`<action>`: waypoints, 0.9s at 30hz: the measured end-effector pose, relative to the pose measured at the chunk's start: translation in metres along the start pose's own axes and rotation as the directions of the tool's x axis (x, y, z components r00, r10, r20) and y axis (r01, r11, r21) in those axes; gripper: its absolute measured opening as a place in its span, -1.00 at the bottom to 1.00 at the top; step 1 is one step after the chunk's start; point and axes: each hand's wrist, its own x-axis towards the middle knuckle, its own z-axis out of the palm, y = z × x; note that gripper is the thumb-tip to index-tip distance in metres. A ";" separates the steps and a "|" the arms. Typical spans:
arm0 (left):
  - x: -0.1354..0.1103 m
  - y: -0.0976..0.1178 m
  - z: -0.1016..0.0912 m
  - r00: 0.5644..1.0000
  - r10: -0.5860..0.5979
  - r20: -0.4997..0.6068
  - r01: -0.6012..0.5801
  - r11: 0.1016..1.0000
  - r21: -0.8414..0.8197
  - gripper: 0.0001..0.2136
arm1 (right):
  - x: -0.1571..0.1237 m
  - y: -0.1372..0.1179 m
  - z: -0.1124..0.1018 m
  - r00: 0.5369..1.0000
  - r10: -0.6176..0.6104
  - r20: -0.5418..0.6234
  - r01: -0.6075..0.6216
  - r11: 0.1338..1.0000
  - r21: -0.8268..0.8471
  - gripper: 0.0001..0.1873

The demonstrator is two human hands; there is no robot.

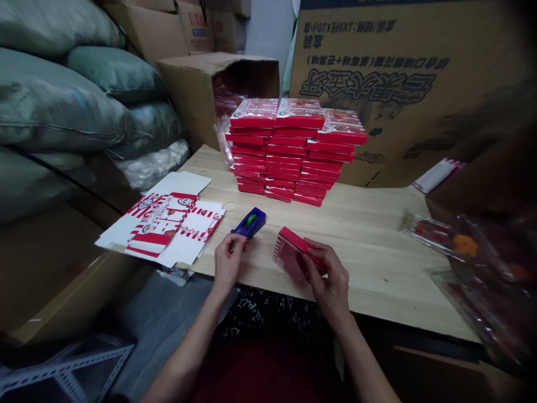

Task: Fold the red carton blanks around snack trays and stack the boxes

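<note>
My right hand grips a small red and white box, tilted on its edge just above the wooden table. My left hand is closed in a pinch at the near end of a blue tape dispenser with a green roll. What the fingers pinch is too small to make out. A pile of flat, unfolded red and white box blanks lies at the table's left end. Three tall stacks of finished red boxes stand at the back of the table.
An open cardboard carton and a big printed carton stand behind the table. Grey-green sacks are piled at the left. Clear plastic packets with red contents lie at the right edge. A metal rack is below left.
</note>
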 end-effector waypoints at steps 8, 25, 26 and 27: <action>-0.049 0.066 0.084 0.958 -0.033 0.286 0.144 0.915 -0.376 -0.40 | 0.002 -0.003 0.001 0.999 -0.038 0.016 0.038 0.999 -0.018 -0.82; -0.007 0.030 0.059 0.860 0.018 0.511 0.022 0.997 -0.074 -0.48 | 0.003 0.000 -0.009 0.989 -0.105 0.099 0.107 0.994 -0.013 -0.45; -0.007 0.029 0.051 0.843 0.027 0.538 0.001 0.999 -0.051 -0.52 | 0.001 -0.004 -0.009 0.990 -0.104 0.097 0.103 0.995 0.012 -0.47; -0.008 0.027 0.043 0.829 0.033 0.558 -0.018 0.999 -0.032 -0.57 | -0.003 -0.008 -0.010 0.990 -0.091 0.104 0.087 0.995 0.038 -0.49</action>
